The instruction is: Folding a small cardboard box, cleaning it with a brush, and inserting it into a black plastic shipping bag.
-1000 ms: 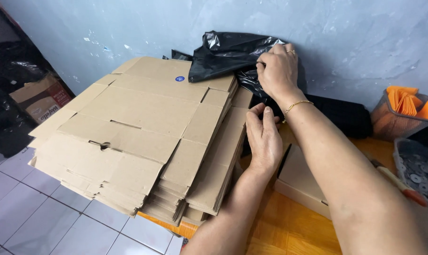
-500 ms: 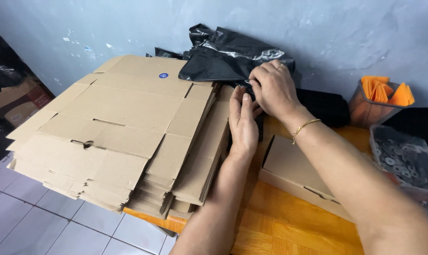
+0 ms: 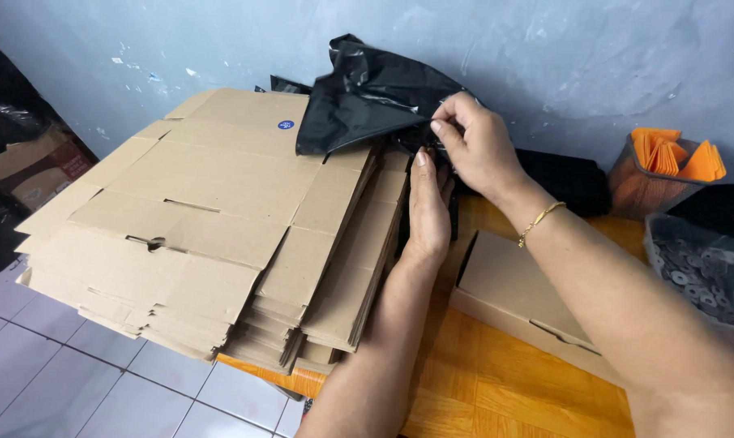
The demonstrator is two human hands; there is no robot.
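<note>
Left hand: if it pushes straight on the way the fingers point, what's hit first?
Probably the black plastic bag. The left hand lies flat, fingers pointing toward the wall, fingertips just below the bag's edge, which the right hand pinches. Depth is unclear; it might slide under the bag.

The left hand hides its own fingertips behind the black plastic bag.

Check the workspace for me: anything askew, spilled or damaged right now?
The stack of flat cardboard boxes is fanned unevenly and overhangs the orange table edge. A crumpled black plastic bag, pinched by the right hand, drapes over its far corner. Nothing looks spilled.
</note>
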